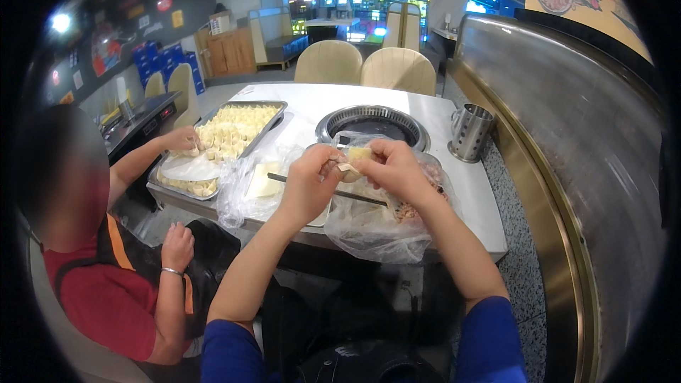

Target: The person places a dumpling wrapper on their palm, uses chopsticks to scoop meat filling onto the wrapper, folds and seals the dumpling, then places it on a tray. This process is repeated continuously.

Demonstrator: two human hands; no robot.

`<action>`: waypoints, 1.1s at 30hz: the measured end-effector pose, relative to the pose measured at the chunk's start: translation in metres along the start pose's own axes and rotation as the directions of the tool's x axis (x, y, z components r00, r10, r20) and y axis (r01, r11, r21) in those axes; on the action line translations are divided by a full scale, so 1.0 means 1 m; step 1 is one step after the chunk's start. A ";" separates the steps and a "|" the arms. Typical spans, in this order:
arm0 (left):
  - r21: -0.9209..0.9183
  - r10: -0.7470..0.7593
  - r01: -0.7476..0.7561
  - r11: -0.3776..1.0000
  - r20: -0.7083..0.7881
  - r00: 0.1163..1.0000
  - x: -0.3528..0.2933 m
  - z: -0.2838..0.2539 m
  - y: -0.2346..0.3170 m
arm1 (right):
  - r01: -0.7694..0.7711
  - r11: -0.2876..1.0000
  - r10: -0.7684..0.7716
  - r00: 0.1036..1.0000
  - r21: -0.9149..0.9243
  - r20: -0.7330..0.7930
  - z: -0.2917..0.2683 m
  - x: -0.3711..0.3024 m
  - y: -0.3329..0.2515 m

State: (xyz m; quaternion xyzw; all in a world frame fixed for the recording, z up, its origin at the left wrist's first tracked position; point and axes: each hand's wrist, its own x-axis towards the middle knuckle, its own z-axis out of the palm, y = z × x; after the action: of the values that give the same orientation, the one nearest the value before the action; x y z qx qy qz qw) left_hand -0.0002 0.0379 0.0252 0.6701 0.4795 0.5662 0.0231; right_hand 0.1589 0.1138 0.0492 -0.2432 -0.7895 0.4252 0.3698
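Pinching dough (360, 155) with 2 hands (310, 174) (391, 170), 1 metal cup (472, 133)

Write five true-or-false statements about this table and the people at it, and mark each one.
1. The person's left hand and right hand both hold pale dough. True.
2. The perforated metal cup lies on its side. False: the perforated metal cup stands upright.
3. The metal tray is left of the round grill. True.
4. The co-worker's sleeve is green. False: the co-worker's sleeve is red.
5. Two beige chairs stand beyond the table. True.
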 end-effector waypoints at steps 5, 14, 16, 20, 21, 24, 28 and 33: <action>0.063 0.007 -0.014 0.998 0.109 0.994 0.002 -0.006 -0.003 | 0.210 0.923 -0.223 0.975 -0.324 -0.002 0.006 -0.004 -0.008; -0.045 -0.180 0.192 0.980 0.192 0.965 0.012 -0.010 0.005 | 0.274 0.899 -0.250 0.961 -0.342 0.114 0.005 -0.008 -0.006; -0.006 -0.237 0.247 0.969 0.256 0.937 0.016 -0.011 0.000 | 0.223 0.916 -0.184 0.972 -0.333 0.143 0.003 -0.008 -0.005; -0.023 -0.227 0.247 0.969 0.316 0.921 0.016 -0.009 -0.012 | 0.274 0.921 -0.242 0.959 -0.276 0.146 -0.003 -0.002 0.009; -0.026 -0.234 0.256 0.966 0.329 0.915 0.017 -0.008 -0.011 | 0.258 0.917 -0.225 0.964 -0.304 0.141 -0.005 -0.003 0.010; -0.041 -0.228 0.256 0.966 0.333 0.915 0.018 -0.006 0.000 | 0.182 0.918 -0.148 0.981 -0.352 0.121 -0.008 -0.005 0.003; -0.017 -0.071 0.077 0.997 0.226 0.971 0.012 0.007 0.000 | 0.034 0.954 -0.005 0.995 -0.299 0.096 -0.014 -0.009 -0.005; -0.012 0.050 -0.048 0.999 0.180 0.982 0.009 0.023 -0.001 | -0.058 0.973 0.078 0.994 -0.225 0.077 -0.025 -0.015 -0.006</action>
State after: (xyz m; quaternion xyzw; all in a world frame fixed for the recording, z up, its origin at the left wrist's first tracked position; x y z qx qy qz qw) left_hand 0.0164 0.0563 0.0235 0.7302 0.4566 0.5053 0.0551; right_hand 0.1875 0.1132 0.0576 -0.2915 -0.8384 0.3566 0.2914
